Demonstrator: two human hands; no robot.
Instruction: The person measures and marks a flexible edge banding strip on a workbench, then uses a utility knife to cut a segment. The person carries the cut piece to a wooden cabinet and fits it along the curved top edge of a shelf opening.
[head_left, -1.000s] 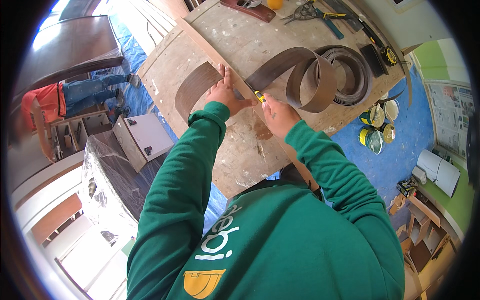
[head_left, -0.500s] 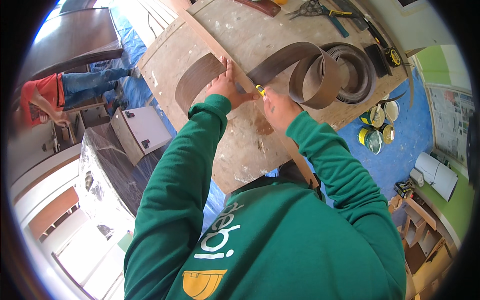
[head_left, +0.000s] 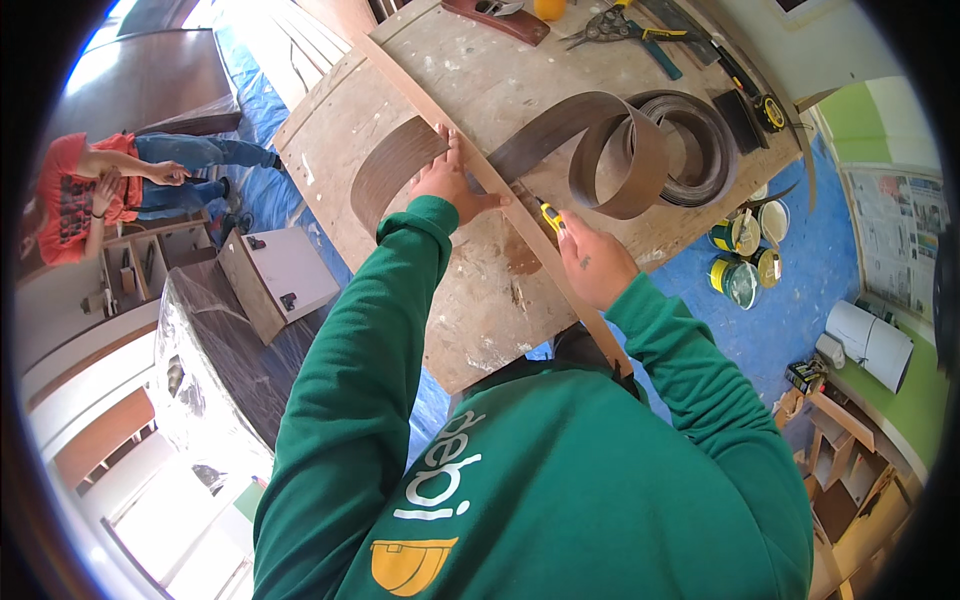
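My left hand [head_left: 450, 185] lies with fingers spread on a long pale wooden strip [head_left: 400, 75] and the brown edging band [head_left: 380, 165], whose free end curls up to its left. My right hand [head_left: 585, 250] grips a yellow utility knife [head_left: 550, 216], its tip just right of the strip. The band runs under or beside the strip and loops into a large coil [head_left: 710, 180] at the right. All rest on a paint-spotted wooden worktable [head_left: 480, 330].
Hand plane [head_left: 490, 20], snips [head_left: 645, 40] and tape measure [head_left: 770, 113] line the table's far side. Paint buckets [head_left: 740, 280] stand on blue floor sheeting at right. A person in red and jeans [head_left: 75, 190] is at left, near cabinet boxes [head_left: 280, 280].
My right hand with the knife has moved right and toward me, away from the band. My left hand stays about in place. The other person has bent their arms up.
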